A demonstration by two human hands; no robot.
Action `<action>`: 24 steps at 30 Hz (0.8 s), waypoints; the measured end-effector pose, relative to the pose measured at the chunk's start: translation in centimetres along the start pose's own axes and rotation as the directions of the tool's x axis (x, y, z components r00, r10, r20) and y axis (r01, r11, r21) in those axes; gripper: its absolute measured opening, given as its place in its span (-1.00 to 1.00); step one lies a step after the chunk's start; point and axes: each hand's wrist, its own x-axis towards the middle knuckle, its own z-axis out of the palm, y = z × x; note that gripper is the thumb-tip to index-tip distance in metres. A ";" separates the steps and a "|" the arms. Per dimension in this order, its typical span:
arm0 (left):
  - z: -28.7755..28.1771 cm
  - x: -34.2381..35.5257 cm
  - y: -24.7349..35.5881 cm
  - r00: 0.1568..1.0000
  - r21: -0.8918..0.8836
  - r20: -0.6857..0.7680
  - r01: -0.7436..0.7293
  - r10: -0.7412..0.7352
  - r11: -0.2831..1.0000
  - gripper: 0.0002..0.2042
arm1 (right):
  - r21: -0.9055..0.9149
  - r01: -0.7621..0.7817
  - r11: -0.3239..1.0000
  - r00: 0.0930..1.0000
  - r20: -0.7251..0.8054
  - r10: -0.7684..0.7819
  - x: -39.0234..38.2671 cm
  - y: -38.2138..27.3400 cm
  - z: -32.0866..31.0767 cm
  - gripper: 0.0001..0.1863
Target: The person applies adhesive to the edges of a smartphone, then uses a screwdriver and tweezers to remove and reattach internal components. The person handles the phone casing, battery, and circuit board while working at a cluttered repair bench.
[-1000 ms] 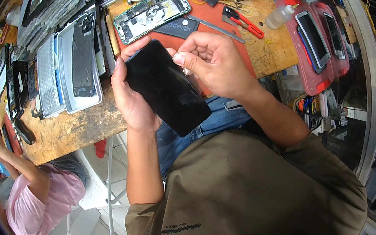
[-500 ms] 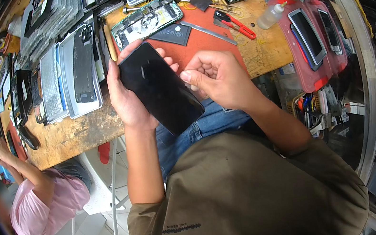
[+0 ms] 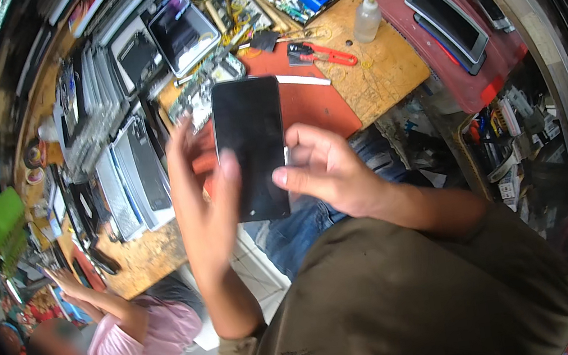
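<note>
The person's right hand (image 3: 338, 173) gripped the right edge of a black smartphone (image 3: 248, 121), thumb over its front, while the blurred left hand (image 3: 201, 196) had its thumb across the left side, its hold too smeared to tell. The phone was raised upright in view between both hands, with a red mat (image 3: 318, 107) on the wooden bench (image 3: 385, 72) beyond it.

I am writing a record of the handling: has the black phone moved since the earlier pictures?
Yes. Judged against the red mat, the black phone has shifted rightward and turned clockwise, though the camera moved too.
</note>
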 end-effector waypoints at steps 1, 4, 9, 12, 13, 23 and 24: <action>-0.5 -1.3 0.3 0.998 0.125 -0.004 -0.059 0.060 0.990 -0.22 | 0.051 -0.011 0.999 1.000 -0.003 0.011 0.0 0.6 0.3 -0.74; -0.4 -6.4 0.1 0.992 0.470 0.103 -0.113 0.073 0.875 -0.13 | 0.032 -0.009 0.999 0.996 -0.092 0.012 -0.2 2.3 1.1 -0.77; 0.2 -7.9 -2.6 0.996 0.315 -0.031 0.091 -0.086 0.945 -0.04 | -0.178 0.020 0.984 0.993 -0.107 -0.039 -0.3 4.2 1.2 -0.78; 0.4 -7.4 -3.0 0.988 0.235 -0.057 0.154 -0.144 0.960 -0.02 | -0.218 0.006 0.976 0.987 -0.157 -0.041 0.0 4.4 1.0 -0.73; 0.4 -7.1 -3.1 0.981 0.191 -0.066 0.190 -0.181 0.963 -0.02 | -0.263 -0.010 0.965 0.988 -0.150 -0.031 -0.1 4.2 1.0 -0.74; -0.4 -6.2 -1.0 0.998 0.429 -0.061 0.001 0.028 0.903 -0.01 | 0.001 -0.194 0.981 0.975 -0.110 0.193 -0.2 2.8 1.4 -0.82; -0.5 -6.4 -0.4 0.995 0.477 -0.067 -0.031 0.071 0.878 -0.02 | 0.076 -0.248 0.966 0.964 -0.085 0.254 -0.2 2.6 1.5 -0.83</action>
